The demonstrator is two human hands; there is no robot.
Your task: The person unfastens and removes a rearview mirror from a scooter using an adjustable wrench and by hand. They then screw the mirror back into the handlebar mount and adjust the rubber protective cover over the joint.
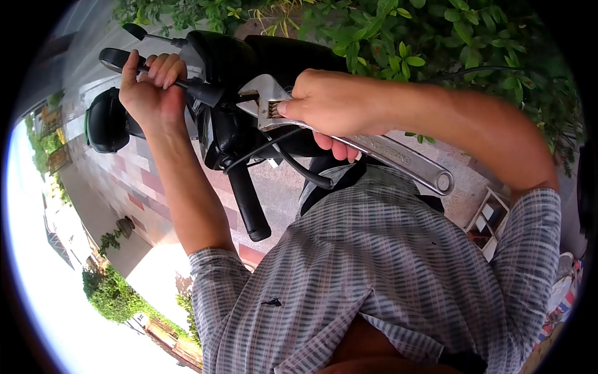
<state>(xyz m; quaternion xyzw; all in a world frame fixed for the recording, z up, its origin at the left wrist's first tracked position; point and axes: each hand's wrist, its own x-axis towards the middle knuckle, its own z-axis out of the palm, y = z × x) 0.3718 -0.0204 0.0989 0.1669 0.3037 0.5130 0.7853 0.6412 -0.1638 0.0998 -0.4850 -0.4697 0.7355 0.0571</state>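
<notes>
My left hand point(156, 90) is wrapped round the stem of a black rear-view mirror point(204, 92) on a scooter. My right hand point(336, 106) grips a large silver adjustable wrench point(398, 159), its thumb resting by the worm screw below the jaws. The open jaws point left and lie at the lower end of the mirror stem; whether they clamp it, I cannot tell. Just below, the scooter's black handlebar grip point(249, 206) slants downward, with a black lever point(305, 171) to its right. Part of the mirror head is hidden behind my left fingers.
Dark scooter bodywork point(274, 56) stands beyond my hands, with a second mirror point(134, 31) at upper left. Leafy bushes point(405, 37) crowd the upper right. A rounded black object point(106, 121) is at the left. Paving tiles point(149, 181) cover the ground, and a light-coloured frame point(489, 218) sits at lower right.
</notes>
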